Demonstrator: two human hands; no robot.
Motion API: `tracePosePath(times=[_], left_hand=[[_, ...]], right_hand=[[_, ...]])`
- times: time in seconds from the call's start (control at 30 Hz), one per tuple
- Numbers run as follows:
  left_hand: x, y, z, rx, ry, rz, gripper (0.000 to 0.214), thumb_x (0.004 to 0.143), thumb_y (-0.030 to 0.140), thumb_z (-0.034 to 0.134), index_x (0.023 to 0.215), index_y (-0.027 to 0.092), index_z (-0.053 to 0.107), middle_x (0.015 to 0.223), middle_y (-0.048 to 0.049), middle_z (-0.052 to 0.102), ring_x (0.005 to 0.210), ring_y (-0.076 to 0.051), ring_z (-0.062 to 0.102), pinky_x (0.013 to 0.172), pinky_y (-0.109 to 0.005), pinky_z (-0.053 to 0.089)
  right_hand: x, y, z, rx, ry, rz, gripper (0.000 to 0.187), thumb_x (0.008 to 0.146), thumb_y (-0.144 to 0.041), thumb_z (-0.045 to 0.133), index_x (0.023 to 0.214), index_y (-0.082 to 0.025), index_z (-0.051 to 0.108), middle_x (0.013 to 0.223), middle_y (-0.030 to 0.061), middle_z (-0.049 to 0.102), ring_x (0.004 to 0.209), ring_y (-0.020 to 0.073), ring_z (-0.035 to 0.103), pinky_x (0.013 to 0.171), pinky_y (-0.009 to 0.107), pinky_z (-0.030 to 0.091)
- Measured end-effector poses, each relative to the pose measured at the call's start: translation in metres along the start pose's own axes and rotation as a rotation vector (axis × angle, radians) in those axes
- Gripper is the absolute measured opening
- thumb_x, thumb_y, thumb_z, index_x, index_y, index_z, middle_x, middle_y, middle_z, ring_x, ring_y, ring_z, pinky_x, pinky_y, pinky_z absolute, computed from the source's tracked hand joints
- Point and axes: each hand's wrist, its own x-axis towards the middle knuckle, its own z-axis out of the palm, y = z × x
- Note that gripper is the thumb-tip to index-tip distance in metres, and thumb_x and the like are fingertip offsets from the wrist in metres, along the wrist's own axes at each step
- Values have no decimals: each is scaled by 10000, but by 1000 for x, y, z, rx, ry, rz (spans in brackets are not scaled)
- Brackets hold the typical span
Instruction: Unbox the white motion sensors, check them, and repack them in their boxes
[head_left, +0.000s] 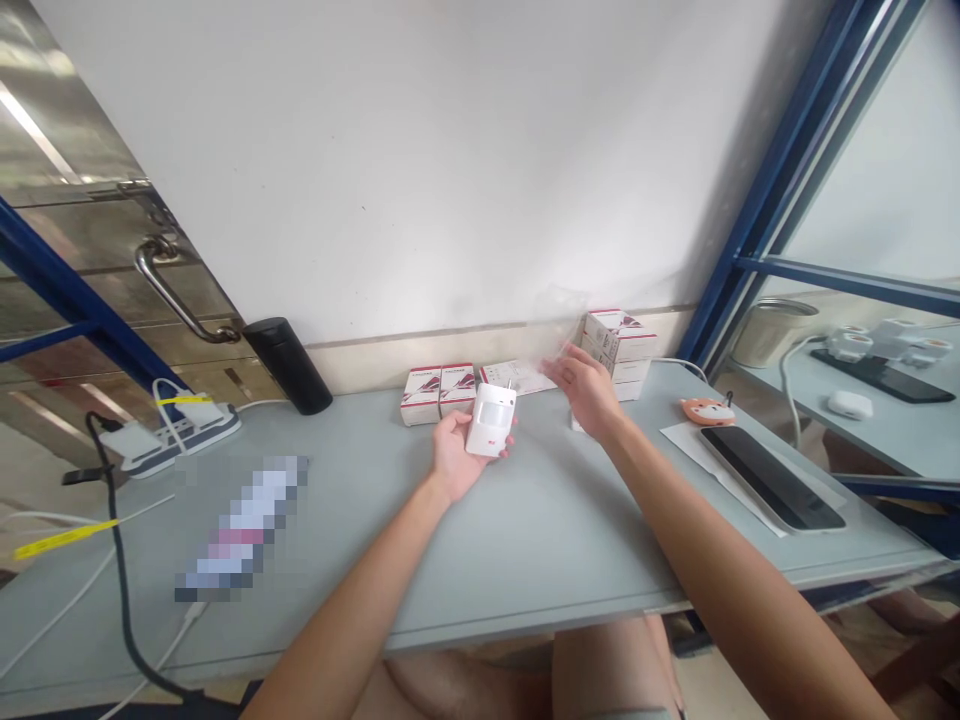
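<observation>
My left hand (454, 455) is closed round a small white sensor unit (491, 420) with a curved lens window, held upright just above the grey table (525, 540). My right hand (585, 385) reaches toward the back of the table, its fingers pinching a clear plastic bag (561, 318) that is blurred by motion. Just right of that hand stands a stack of white and red boxes (619, 345). More white and red boxes (439, 392) lie along the wall behind the sensor.
A black cylinder (289, 365) leans at the wall on the left. A power strip (176, 430) with plugs and cables sits at the left edge. A dark tablet (780, 478) on paper and a small orange toy (706, 410) lie right. A blue frame (757, 200) borders the table.
</observation>
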Motion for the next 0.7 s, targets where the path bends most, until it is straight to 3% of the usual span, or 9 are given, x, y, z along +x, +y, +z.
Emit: tracePosePath(times=[0.13,0.23,0.33,0.5,0.7], left_hand=[[-3,4,1,28,-79,-52,557,756,332,549,1234,66,655,1041,-246,762,710,-310,701,615,-370,496],[-4,6,2,32,-117,-54,561,768,338,548,1245,63,651,1058,-256,760,714,-316,703,628,-381,497],[-4,6,3,14,-124,-50,572,779,333,547,1276,66,642,1074,-255,759,718,-315,704,638,-388,499],[-4,8,1,-26,-129,-3,606,806,322,547,1371,107,595,1079,-228,761,709,-306,701,636,-388,496],[-4,12,1,-16,-172,13,662,848,313,531,1498,185,516,1099,-200,761,724,-302,707,649,-385,499]], right_hand=[[-8,-1,9,198,-184,128,248,750,-134,732,978,-228,705,1011,20,730,1049,186,715,1083,321,551],[-17,0,17,198,-273,175,178,785,-156,728,944,-235,721,1111,22,727,1109,195,692,1072,309,549],[-24,0,23,189,-320,223,165,795,-176,736,945,-242,721,1072,17,718,1081,195,681,1040,309,542],[-28,3,26,200,-282,295,149,788,-223,788,898,-236,689,837,-20,636,907,175,657,988,337,539],[-27,3,24,207,-277,314,132,803,-285,758,877,-236,660,933,13,679,963,212,666,980,387,544]])
